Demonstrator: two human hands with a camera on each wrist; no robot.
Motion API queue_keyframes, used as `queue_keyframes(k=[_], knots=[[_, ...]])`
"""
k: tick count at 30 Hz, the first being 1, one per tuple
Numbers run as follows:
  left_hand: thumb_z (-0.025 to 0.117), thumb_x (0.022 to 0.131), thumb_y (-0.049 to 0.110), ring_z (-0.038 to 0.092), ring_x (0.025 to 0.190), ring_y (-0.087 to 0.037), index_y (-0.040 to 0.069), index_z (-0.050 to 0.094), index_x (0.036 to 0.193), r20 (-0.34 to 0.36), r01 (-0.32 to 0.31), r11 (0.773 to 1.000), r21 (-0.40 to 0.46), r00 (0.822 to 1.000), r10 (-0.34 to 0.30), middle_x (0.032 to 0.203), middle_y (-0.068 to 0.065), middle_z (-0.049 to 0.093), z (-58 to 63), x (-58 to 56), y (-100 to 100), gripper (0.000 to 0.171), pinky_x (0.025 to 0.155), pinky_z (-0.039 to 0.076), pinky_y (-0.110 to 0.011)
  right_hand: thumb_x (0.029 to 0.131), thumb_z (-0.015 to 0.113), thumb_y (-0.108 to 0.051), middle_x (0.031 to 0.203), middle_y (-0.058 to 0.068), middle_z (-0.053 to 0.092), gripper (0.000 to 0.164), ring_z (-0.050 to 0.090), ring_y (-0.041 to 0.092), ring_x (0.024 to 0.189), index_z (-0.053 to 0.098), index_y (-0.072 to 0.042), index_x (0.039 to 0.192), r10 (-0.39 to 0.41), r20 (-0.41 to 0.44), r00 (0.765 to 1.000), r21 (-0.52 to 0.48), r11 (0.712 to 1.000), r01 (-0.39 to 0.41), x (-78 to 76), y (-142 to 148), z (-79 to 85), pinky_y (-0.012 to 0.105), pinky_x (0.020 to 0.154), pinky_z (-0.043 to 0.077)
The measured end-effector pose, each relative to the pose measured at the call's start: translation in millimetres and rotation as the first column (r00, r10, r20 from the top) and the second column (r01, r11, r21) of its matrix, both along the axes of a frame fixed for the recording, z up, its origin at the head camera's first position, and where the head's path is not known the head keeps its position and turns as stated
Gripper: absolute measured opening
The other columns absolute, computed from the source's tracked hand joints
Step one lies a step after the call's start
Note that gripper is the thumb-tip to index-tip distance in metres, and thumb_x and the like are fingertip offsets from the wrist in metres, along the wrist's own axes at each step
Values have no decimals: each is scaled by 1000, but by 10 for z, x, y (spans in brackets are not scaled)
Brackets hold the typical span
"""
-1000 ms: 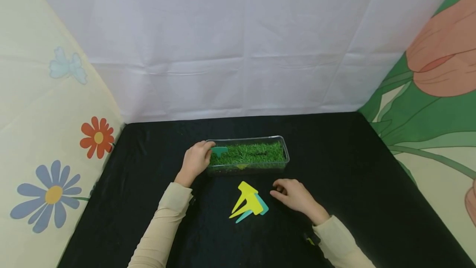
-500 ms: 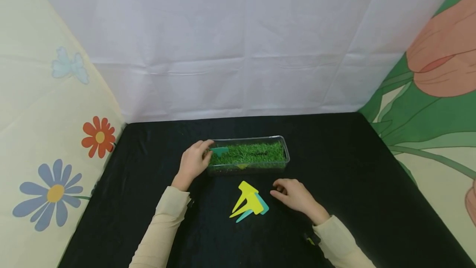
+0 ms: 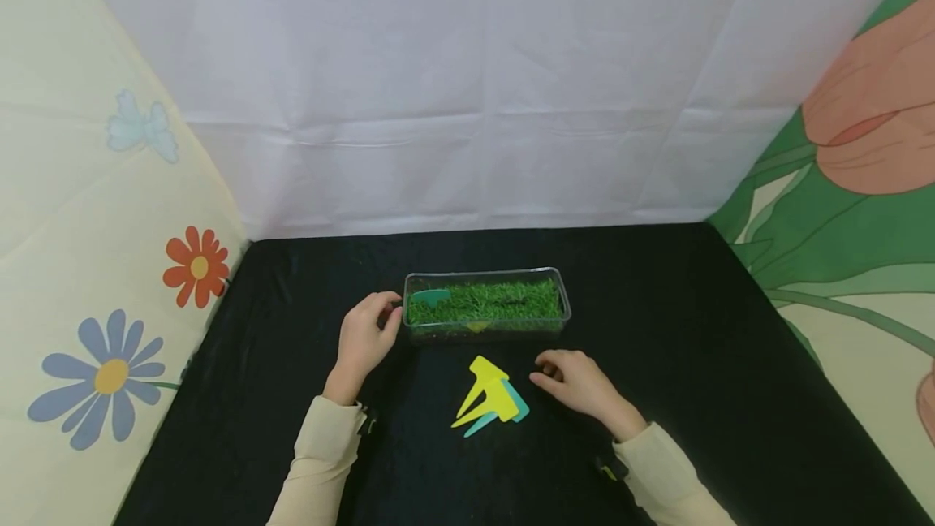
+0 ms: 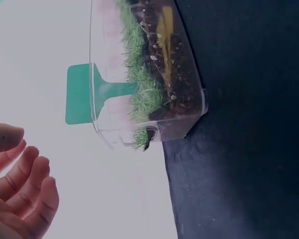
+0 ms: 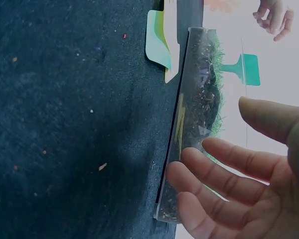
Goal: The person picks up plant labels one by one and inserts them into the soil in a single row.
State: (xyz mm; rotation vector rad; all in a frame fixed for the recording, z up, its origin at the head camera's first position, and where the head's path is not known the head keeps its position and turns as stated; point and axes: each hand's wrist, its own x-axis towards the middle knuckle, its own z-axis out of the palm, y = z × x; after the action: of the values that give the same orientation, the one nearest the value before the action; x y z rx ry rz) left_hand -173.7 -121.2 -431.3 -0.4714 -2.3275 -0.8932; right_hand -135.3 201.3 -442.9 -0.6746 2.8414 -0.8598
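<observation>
A clear plastic box (image 3: 488, 333) of soil and green grass (image 3: 504, 300) stands on the black cloth. Upright in the grass at its left end is a teal T-shaped plant label (image 4: 78, 94). My left hand (image 3: 365, 337), fingers loosely bent and holding nothing, hovers just left of the box. In front of the box lies a small pile of yellow plant labels (image 3: 500, 401) and teal plant labels (image 3: 520, 401). My right hand (image 3: 577, 384) rests to the right of that pile with relaxed fingers, nothing in it.
Black cloth (image 3: 643, 291) covers the table. Behind it hangs a white sheet (image 3: 467, 104), with flower-printed cloths at the left (image 3: 80, 226) and right (image 3: 862, 209). Inside the box, a yellow piece (image 4: 165, 45) shows through the front wall.
My left hand has let go of the teal plant label and drawn back leftward and toward me, off the box. The label stays standing in the grass. My right hand has not moved.
</observation>
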Motion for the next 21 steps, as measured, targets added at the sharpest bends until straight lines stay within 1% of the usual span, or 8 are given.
queue_keyframes(k=[4,6,10,14,17,21], knots=[[67,77,-3,46,55,-12,0,64,87,17,20,996,87,1000,-21,67,-3,55,-78,89,-40,11,50,41,-27,85,63,-20,78,-3,61,22,52,3,60,65,-3,98,-1,4,1000,1,1000,1,-1,-18,7,23,55,44],[68,77,-4,47,54,-10,0,64,87,19,27,993,111,999,-29,67,-3,56,-130,133,-57,11,50,42,-26,85,64,-21,77,-3,60,22,52,3,60,65,-3,98,-1,8,1000,2,1000,1,2,-27,10,23,54,44],[68,76,-4,47,54,-9,0,64,86,24,23,993,118,999,-26,67,-4,57,-221,216,-78,12,49,43,-25,85,64,-23,77,-3,60,24,50,3,60,65,-4,98,2,6,1000,9,1000,-2,8,-36,13,23,53,43],[69,75,-5,47,54,-8,0,65,85,54,13,992,125,998,-20,68,-3,57,-310,288,-85,12,49,43,-25,84,65,-22,78,-3,60,24,51,3,60,65,-3,99,18,5,1000,3,1000,-18,11,-48,1,22,54,43],[69,75,-5,47,54,-7,0,65,84,74,11,992,126,997,-20,68,-2,57,-372,328,-76,11,49,43,-24,84,66,-21,78,-3,60,23,51,3,60,65,-3,99,35,20,999,-5,999,-35,7,-68,-3,22,54,43],[69,75,-5,47,54,-7,0,65,83,70,15,992,124,997,-24,68,-1,57,-424,360,-61,11,48,42,-23,83,67,-18,78,-3,59,23,52,4,61,65,-2,99,61,59,996,-6,998,-61,-8,-116,8,23,54,44]])
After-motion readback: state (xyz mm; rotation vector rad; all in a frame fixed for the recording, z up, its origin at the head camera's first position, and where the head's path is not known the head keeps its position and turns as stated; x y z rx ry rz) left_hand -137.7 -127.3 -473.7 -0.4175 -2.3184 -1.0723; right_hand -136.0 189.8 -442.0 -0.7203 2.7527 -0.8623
